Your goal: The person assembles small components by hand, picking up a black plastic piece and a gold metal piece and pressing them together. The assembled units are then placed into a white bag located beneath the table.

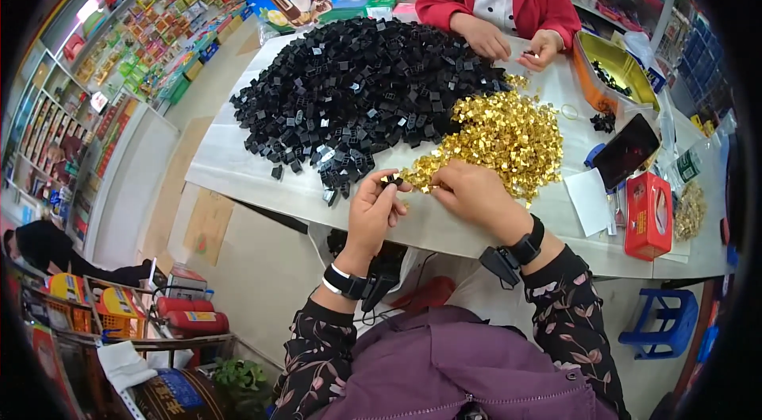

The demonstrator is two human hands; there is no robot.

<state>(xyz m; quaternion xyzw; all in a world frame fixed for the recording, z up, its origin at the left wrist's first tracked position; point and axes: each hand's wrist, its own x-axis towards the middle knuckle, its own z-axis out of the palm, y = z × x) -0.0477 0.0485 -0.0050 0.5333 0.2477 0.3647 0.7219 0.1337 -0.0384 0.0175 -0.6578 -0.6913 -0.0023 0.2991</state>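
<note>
Left-hand [373, 210] grip pinching blocky black plastic piece [389, 179] — right [470, 194] clenched amid shiny gold clips [500, 138].

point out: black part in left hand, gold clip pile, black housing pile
black part [390, 179], head view, on the end showing past the left fingertips.
gold clip pile [502, 138], head view, on the middle of the heap.
black housing pile [357, 86], head view, on the centre of the mound.
</note>
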